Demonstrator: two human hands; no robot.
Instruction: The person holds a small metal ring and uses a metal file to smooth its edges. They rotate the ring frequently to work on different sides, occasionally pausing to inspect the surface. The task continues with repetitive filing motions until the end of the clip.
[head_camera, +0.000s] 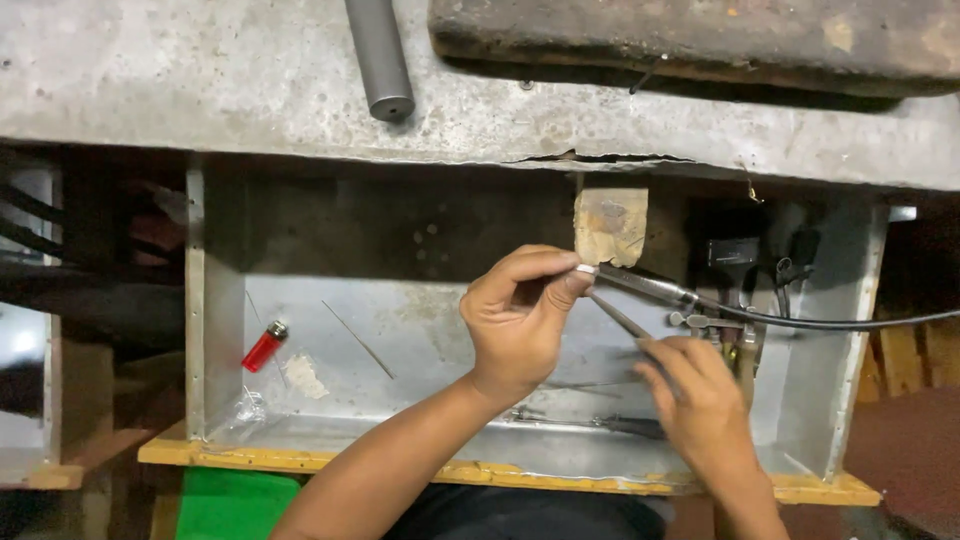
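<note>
Head view: over the metal tray (300, 330), the left hand (520, 315) pinches a small silver piece (586, 268) against the wooden peg (610, 225). The right hand (700, 395), fingers closed, grips a thin tool (620, 318). Steady wrists help accuracy.

Two hands (520, 320), one red lighter (264, 346), seemingly one torch (650, 287).

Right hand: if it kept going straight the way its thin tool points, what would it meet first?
Most likely the small white piece pinched by the left hand. The right hand aims its thin metal tool up-left at those fingertips, with the torch nozzle close beside. Depth is unclear.
</note>
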